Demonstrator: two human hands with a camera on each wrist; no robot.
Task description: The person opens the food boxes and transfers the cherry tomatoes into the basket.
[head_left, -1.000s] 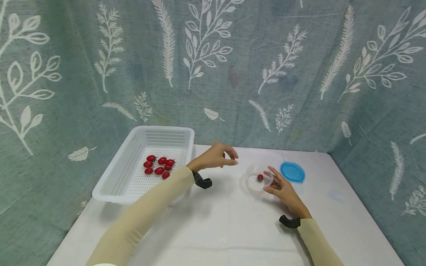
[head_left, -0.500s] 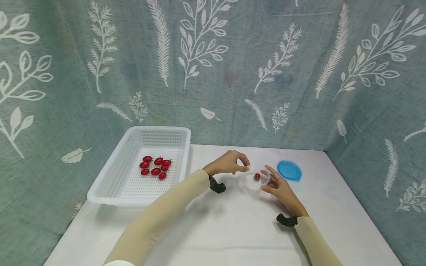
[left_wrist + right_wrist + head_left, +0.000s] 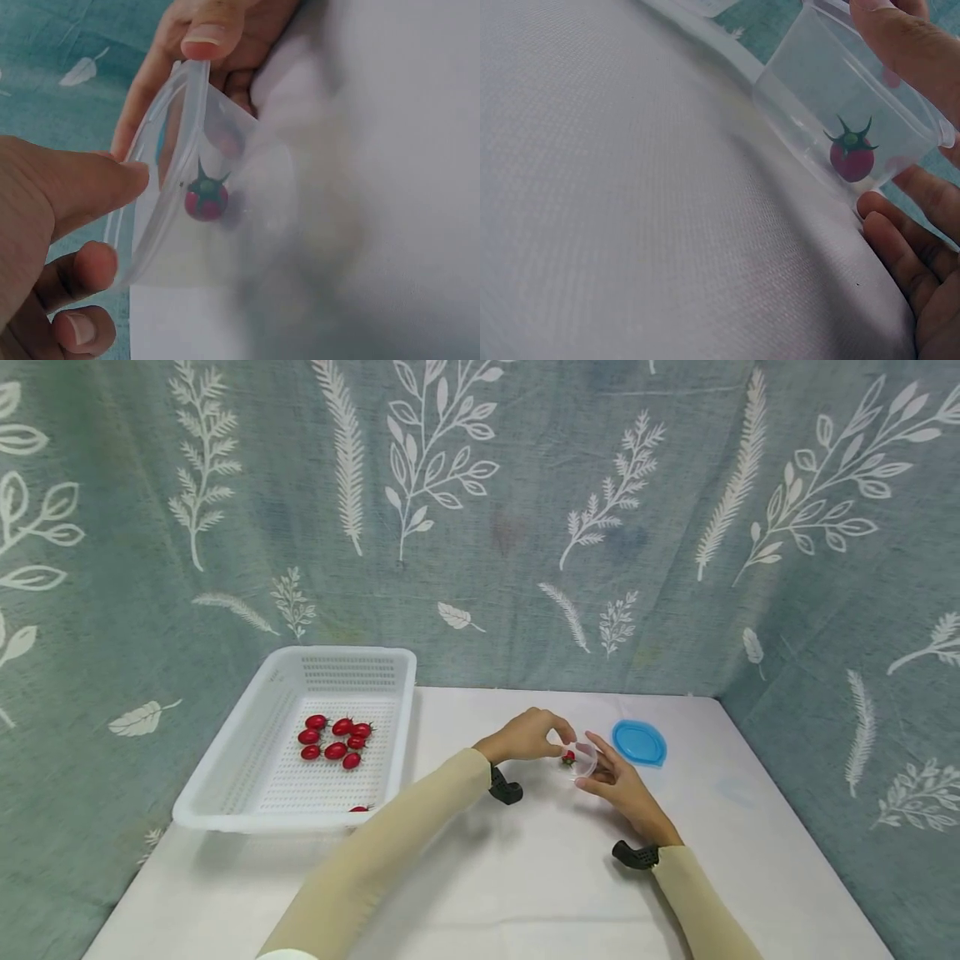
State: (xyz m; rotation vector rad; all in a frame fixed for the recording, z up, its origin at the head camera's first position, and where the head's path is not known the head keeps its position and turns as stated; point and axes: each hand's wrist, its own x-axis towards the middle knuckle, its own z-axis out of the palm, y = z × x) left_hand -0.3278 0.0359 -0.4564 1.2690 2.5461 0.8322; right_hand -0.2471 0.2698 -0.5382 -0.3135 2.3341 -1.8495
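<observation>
Two hands on the clear tub (image 3: 583,758), mid-table, tipped on its side; right hand (image 3: 617,781) pinches rim, left hand (image 3: 528,737) thumb presses it; one tomato (image 3: 205,201) inside; level it slowly; basket (image 3: 225,781) toward far-left corner.

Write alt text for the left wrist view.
A clear plastic tub, tipped on its side on a white cloth, holds one small red tomato with a green stem. The left hand and right hand pinch its rim.
</observation>
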